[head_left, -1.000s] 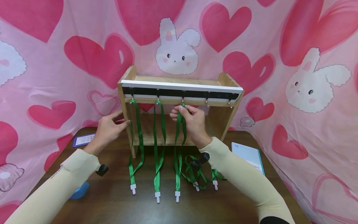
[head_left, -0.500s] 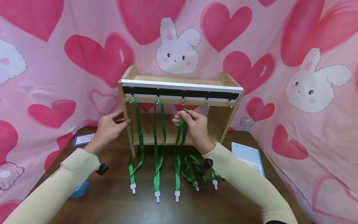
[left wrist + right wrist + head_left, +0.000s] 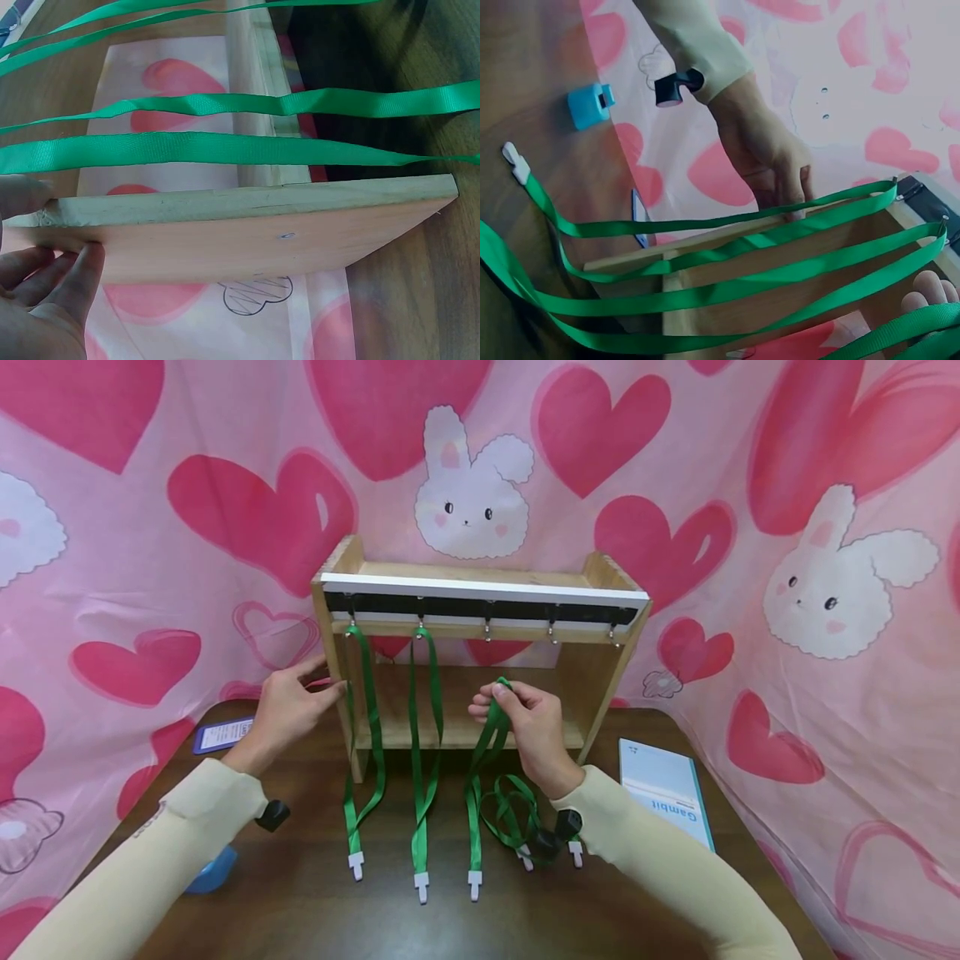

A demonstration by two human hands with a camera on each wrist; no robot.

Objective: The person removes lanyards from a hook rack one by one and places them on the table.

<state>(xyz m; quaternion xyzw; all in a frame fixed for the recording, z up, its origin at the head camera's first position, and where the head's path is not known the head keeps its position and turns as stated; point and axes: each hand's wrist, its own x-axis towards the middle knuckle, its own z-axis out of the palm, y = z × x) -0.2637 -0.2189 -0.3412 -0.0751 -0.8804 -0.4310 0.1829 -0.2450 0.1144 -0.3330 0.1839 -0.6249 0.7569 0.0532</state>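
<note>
The green lanyard (image 3: 480, 760) is a flat ribbon folded into a loop, with a white plastic clip at its low end lying on the surface. The right hand (image 3: 525, 722) pinches its top fold, fingers (image 3: 497, 693) clamped together on the ribbon, in front of the wooden rack (image 3: 480, 610) and below the rack's row of hooks (image 3: 487, 628), off any hook. Two more green lanyards (image 3: 390, 727) hang from the two leftmost hooks, their clips resting on the surface just left of the held one. A tangle of loose lanyards (image 3: 517, 827) lies right of it, under the right wrist. The left hand (image 3: 288, 710) rests on the rack's left side panel, fingers straight against the wood. A booklet (image 3: 663, 789) lies toward the right edge, a blue card (image 3: 221, 735) toward the far left corner.
</note>
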